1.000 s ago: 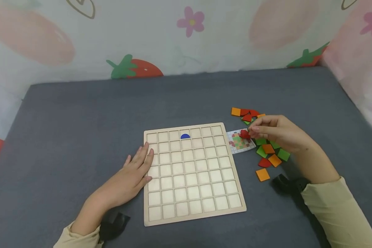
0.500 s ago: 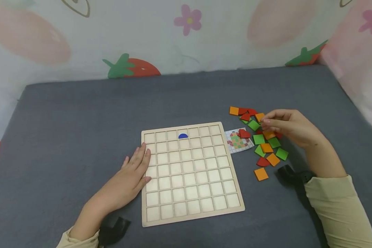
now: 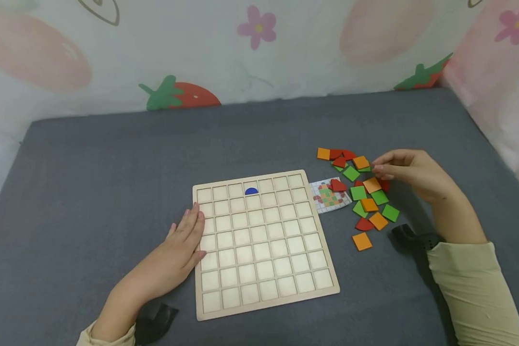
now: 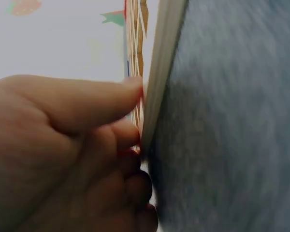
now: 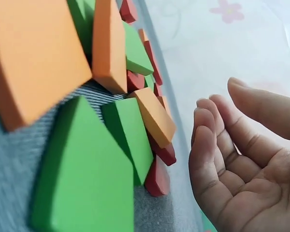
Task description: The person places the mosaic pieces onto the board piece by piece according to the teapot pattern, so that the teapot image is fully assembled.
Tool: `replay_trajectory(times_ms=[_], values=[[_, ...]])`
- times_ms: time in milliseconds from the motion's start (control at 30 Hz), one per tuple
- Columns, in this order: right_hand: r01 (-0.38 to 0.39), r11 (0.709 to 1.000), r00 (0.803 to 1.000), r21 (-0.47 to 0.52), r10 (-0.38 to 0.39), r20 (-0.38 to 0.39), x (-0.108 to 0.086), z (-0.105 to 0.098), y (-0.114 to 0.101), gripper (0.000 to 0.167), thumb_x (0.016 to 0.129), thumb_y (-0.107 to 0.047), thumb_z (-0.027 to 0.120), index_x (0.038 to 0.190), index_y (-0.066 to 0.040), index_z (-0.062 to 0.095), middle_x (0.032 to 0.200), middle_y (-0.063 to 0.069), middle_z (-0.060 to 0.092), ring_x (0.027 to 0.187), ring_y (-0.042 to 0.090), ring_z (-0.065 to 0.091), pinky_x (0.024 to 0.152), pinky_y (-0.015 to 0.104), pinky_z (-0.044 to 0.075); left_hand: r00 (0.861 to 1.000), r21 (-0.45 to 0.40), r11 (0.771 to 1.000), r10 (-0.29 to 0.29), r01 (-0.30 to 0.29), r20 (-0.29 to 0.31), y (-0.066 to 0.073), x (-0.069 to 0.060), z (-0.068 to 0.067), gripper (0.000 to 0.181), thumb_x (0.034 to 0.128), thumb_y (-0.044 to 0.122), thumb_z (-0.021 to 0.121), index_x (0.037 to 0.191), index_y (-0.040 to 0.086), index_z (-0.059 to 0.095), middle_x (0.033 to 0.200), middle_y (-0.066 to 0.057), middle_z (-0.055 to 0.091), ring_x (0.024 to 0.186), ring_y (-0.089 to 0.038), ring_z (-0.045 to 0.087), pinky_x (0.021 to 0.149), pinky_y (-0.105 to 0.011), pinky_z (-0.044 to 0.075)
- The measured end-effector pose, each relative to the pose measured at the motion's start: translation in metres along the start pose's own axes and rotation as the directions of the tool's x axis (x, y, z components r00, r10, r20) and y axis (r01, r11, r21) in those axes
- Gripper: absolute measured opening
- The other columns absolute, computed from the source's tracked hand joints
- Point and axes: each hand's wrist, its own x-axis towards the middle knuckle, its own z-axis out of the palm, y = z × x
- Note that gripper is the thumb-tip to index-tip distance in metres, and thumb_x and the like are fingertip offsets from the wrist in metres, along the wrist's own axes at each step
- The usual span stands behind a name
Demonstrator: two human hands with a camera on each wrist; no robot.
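Observation:
A light wooden grid board has a blue half-round piece in its top row. My left hand rests with extended fingers along the board's left edge; the left wrist view shows its thumb and fingertips against the rim. Over the right side of the loose pieces hovers my right hand, fingers loosely bent. In the right wrist view a gap separates its thumb from the fingers, and nothing is between them. Beneath and left of it lie orange, green and red tiles.
A patterned card sticks out from the board's right edge with a red piece on it. The grey cloth-covered table meets a printed curtain at the back. Black straps hang at both wrists.
My right hand has moved right and slightly back, away from the card, uncovering several tiles. My left hand stays at the board's edge. The head view has shifted slightly.

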Motion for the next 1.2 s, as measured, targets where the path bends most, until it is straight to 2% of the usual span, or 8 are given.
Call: replay_trajectory(times_ms=[200,400,533,700,967,1200], values=[[0.021,0.998,0.998,-0.06,-0.017,0.064,0.004,0.006,-0.011,0.024,0.092,-0.014,0.062,0.107,0.005,0.064,0.089,-0.001,0.068,0.08,0.016,0.061,0.073,0.024,0.05,1.0,-0.013,1.0,-0.001,0.001,0.029,-0.007,0.001,-0.012,0.07,0.0982,0.023,0.051,0.149,-0.004,0.012,0.157,-0.015,-0.003,0.143,-0.033,0.001,0.111,-0.054,0.01],[0.036,0.99,0.989,-0.137,-0.015,0.15,0.01,0.024,-0.023,0.029,0.091,-0.017,0.065,0.108,0.005,0.063,0.094,0.009,0.066,0.081,0.019,0.061,0.072,0.029,0.052,0.999,-0.049,0.999,0.015,-0.012,0.047,-0.013,0.002,-0.011,0.072,0.0983,0.024,0.052,0.149,-0.004,0.009,0.157,-0.015,-0.006,0.142,-0.034,-0.002,0.111,-0.055,0.008],[0.06,0.976,0.982,-0.209,-0.02,0.186,0.01,0.031,-0.028,0.027,0.091,-0.017,0.064,0.107,0.005,0.064,0.096,0.011,0.065,0.082,0.017,0.061,0.071,0.027,0.052,0.999,-0.045,0.998,0.035,-0.033,0.041,-0.015,0.004,-0.009,0.069,0.0996,0.024,0.049,0.149,-0.003,0.009,0.157,-0.016,-0.006,0.142,-0.034,-0.002,0.111,-0.055,0.009],[0.067,0.958,0.981,-0.28,-0.012,0.195,0.01,0.037,-0.032,0.025,0.091,-0.018,0.065,0.106,0.002,0.066,0.096,0.01,0.066,0.082,0.016,0.059,0.07,0.026,0.05,0.999,-0.043,0.999,0.034,-0.032,0.041,-0.015,0.004,-0.009,0.069,0.1001,0.025,0.048,0.149,-0.003,0.008,0.157,-0.016,-0.007,0.143,-0.033,-0.002,0.112,-0.053,0.008],[0.084,0.949,0.975,-0.303,-0.016,0.22,0.014,0.048,-0.032,0.022,0.089,-0.009,0.065,0.108,0.004,0.065,0.095,0.009,0.067,0.081,0.014,0.062,0.067,0.024,0.049,0.999,-0.055,0.998,0.036,-0.034,0.036,-0.016,0.003,-0.011,0.07,0.1001,0.026,0.048,0.149,-0.003,0.007,0.156,-0.016,-0.007,0.142,-0.033,-0.002,0.112,-0.053,0.008],[0.067,0.934,0.981,-0.352,0.003,0.195,0.014,0.053,-0.03,0.02,0.086,-0.009,0.07,0.103,0.0,0.067,0.089,0.008,0.066,0.076,0.016,0.061,0.066,0.025,0.05,0.999,-0.048,0.998,0.03,-0.028,0.039,-0.013,0.003,-0.011,0.07,0.0994,0.023,0.049,0.149,-0.004,0.008,0.157,-0.015,-0.007,0.143,-0.032,-0.003,0.111,-0.054,0.008]])
